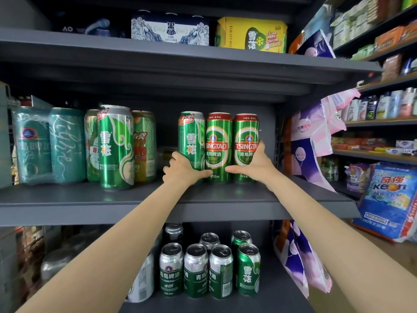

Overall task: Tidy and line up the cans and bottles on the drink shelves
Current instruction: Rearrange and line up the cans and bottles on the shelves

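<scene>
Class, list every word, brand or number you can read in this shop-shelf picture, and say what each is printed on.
"TSINGTAO": middle can and right can between the hands.
"500ml": foot of the middle can.
"REFRESHING": tall green can on the left.
"TSINGTAO": short can on the lower shelf.
"DRAFT BE...", cut off: yellow carton up top.
"KEON": blue bag.
Chinese characters and small print: not read.

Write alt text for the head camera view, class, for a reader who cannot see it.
Two bare hands bracket three upright tall green cans on the middle shelf: the left hand grips the Snow can, the right hand the outer Tsingtao can. More cans stand left and below.
</scene>
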### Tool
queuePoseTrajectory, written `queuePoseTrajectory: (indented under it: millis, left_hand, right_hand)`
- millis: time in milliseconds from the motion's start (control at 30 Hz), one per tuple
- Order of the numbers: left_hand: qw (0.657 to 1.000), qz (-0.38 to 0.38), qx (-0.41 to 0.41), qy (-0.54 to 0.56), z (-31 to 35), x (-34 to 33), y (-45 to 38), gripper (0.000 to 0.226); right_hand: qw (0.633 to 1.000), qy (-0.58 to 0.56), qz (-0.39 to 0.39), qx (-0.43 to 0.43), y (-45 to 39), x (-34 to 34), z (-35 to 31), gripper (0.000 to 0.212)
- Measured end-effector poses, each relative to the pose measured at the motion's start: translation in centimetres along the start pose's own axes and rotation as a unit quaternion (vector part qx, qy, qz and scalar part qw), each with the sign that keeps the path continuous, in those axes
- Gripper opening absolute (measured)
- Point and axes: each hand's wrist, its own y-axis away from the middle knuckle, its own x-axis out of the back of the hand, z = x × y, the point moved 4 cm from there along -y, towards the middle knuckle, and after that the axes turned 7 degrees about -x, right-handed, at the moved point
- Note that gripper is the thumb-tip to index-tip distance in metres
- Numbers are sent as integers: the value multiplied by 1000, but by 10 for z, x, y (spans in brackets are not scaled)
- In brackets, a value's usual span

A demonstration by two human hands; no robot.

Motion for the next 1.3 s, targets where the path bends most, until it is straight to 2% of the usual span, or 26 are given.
queuePoseTrajectory:
  millis: [567, 800, 833, 900, 967, 1033, 1100, 1167, 1233, 1300]
  left_hand:
    - [999, 7, -4, -49, 6, -10, -6, 97]
    - [997, -36, -61, -26, 7, 7, 11, 85]
    - [995, -28, -84, -37, 5, 15, 16, 81]
    - [986, 48, -153, -52, -1, 38, 26, 70]
    - [958, 142, -238, -74, -9, 65, 39, 58]
    - [917, 220, -296, -150, -20, 89, 49, 52]
    - [893, 300, -270, -199, -37, 110, 55, 53]
    - [922, 316, -166, -147, -55, 122, 52, 61]
    - [967, 250, -49, 0, -70, 121, 45, 74]
    - [980, 148, 9, 136, -78, 113, 41, 78]
  right_hand:
    - [999, 24, 25, -16, -4, 1, 3, 119]
    - [998, 45, 30, -19, 8, 4, -3, 113]
    - [997, 53, 49, -3, 12, 7, -5, 112]
    - [989, 82, 115, 50, 22, 12, -16, 103]
    - [965, 163, 183, 89, 35, 13, -29, 88]
    - [937, 239, 230, 111, 46, 9, -40, 75]
    - [925, 255, 240, 147, 53, 1, -53, 67]
    - [919, 261, 224, 194, 57, -13, -67, 63]
    - [915, 263, 202, 231, 59, -28, -78, 59]
    - [916, 267, 183, 237, 60, -39, -81, 58]
